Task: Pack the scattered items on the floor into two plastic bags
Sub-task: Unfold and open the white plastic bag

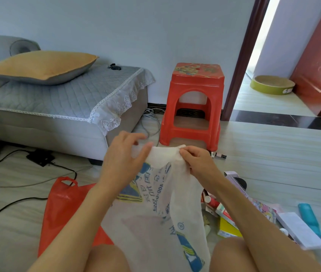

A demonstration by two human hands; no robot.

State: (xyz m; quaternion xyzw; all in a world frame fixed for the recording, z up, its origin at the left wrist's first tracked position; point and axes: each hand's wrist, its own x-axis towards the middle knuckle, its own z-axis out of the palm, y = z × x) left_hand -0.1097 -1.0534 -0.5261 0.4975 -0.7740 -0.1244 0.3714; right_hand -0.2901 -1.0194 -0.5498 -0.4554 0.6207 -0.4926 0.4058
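On the pale floor point(273, 150) before a red stool point(193, 103), both hands pinch the white bag's point(167, 193) mouth at 12 o'clock: left hand point(122, 160) fingers loosely, right hand point(197, 160) tightly; its length hangs toward 6 o'clock.

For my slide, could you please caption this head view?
Both hands, left and right, pinch open a white printed bag beside a red bag.

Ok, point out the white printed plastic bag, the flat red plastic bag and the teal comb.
white printed plastic bag point(183, 193), head view, the middle of its hanging side.
flat red plastic bag point(65, 205), head view, its upper panel.
teal comb point(309, 216), head view, mid-body.
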